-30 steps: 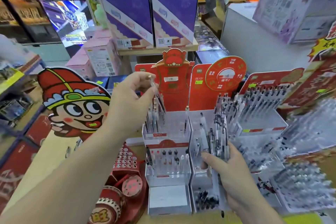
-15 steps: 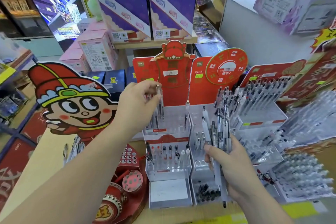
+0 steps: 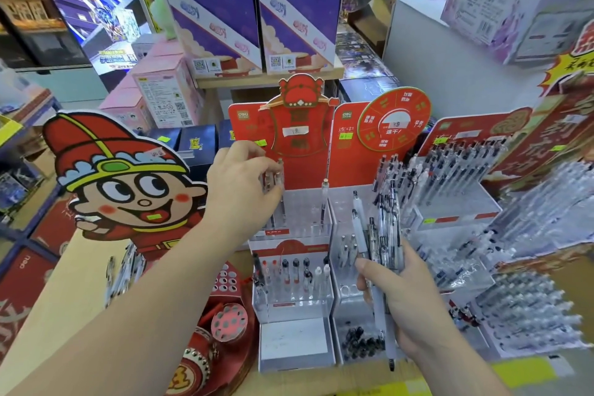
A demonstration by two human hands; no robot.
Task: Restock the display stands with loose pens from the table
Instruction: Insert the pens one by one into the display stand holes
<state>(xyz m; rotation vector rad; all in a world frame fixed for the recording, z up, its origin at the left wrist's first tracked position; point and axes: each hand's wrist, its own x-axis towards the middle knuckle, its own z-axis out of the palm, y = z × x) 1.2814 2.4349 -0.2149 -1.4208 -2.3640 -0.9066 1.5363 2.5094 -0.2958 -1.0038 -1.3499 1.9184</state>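
On the tan table [image 3: 77, 260], the red-backed clear acrylic display stand [image 3: 292, 305] now fills the middle of the view, as the head has dropped closer to it over the past second. Its neighbour, a second acrylic stand with a round red dial card [image 3: 344, 154], stands touching it on the right.

The left hand [image 3: 241, 190] has come down from above the first stand's upper tier to the level of its back row. The right hand [image 3: 408, 296] has barely shifted. It is low in front of the second stand, fingers wrapped round a bundle of clear and white pens [image 3: 382, 235] that fans upward.

The clear-barrelled pen [image 3: 280, 177] has changed most. It was tilted a second ago, upright half a second ago, and is now vertical and lower, with its tip among the holes. The left grip is a narrow pinch of thumb and fingertips near its top. I cannot tell whether the tip is seated.

This placement looks nearly done. With many holes bare and the bundle full, the restocking is probably at an early stage.
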